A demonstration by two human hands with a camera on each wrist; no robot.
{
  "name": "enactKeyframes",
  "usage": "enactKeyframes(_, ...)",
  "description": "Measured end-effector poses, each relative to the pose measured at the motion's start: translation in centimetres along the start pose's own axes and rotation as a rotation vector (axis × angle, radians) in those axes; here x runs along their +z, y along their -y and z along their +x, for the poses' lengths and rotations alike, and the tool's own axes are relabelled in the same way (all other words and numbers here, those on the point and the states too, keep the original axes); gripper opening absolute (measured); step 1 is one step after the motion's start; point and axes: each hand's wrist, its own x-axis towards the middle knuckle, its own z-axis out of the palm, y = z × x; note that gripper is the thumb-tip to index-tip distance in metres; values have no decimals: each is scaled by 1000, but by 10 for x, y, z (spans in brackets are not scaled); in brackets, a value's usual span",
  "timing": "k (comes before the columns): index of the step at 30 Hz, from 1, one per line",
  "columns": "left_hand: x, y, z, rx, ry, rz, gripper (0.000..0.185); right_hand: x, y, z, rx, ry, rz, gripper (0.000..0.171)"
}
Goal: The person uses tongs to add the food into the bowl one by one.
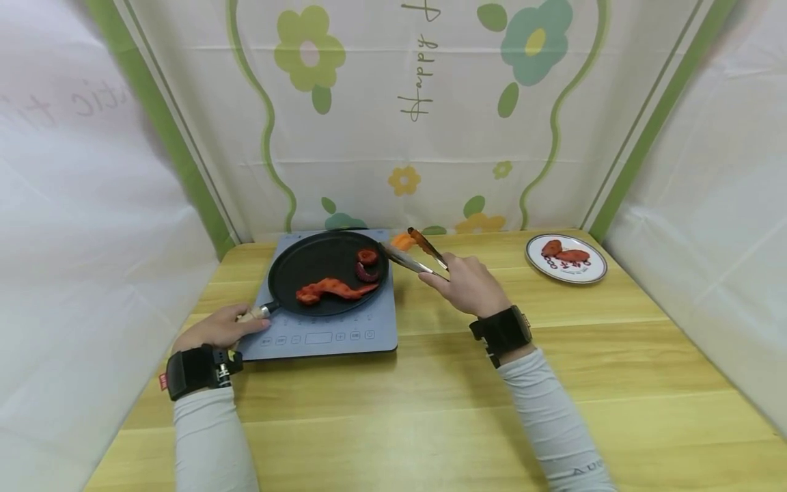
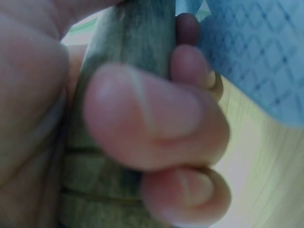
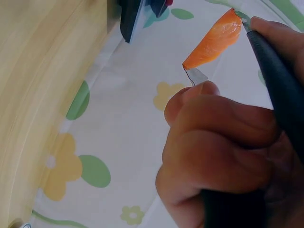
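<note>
My left hand grips the wooden handle of a black frying pan; the left wrist view has the fingers curled round it. The pan sits on a grey induction cooktop. In the pan lie a long reddish piece of meat, a round red piece and a dark red curled piece like a tentacle. My right hand holds metal tongs just right of the pan's rim. Between their tips is an orange salmon slice, white-streaked in the right wrist view.
A white plate with a dark rim stands at the back right of the wooden table. On it are two reddish-brown pieces of meat. White flowered fabric rises behind the table, with more at both sides.
</note>
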Motion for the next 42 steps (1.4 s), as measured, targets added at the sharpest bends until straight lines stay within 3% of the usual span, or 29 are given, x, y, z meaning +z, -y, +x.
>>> enactKeyframes(4, 2, -17, -6, -64, -10, 25, 41, 3, 5, 3, -5, 0, 5, 66)
enactKeyframes(8, 3, -24, -10, -87, -12, 43, 30, 6, 12, 7, -6, 6, 10, 66)
enactKeyframes(26, 1, -28, -14, -102, -7, 21, 29, 26, 42, 28, -48, 39, 21, 65)
enactKeyframes(42, 5, -28, -11, -105, 4, 24, 35, 50, 57, 46, -113, 53, -74, 70)
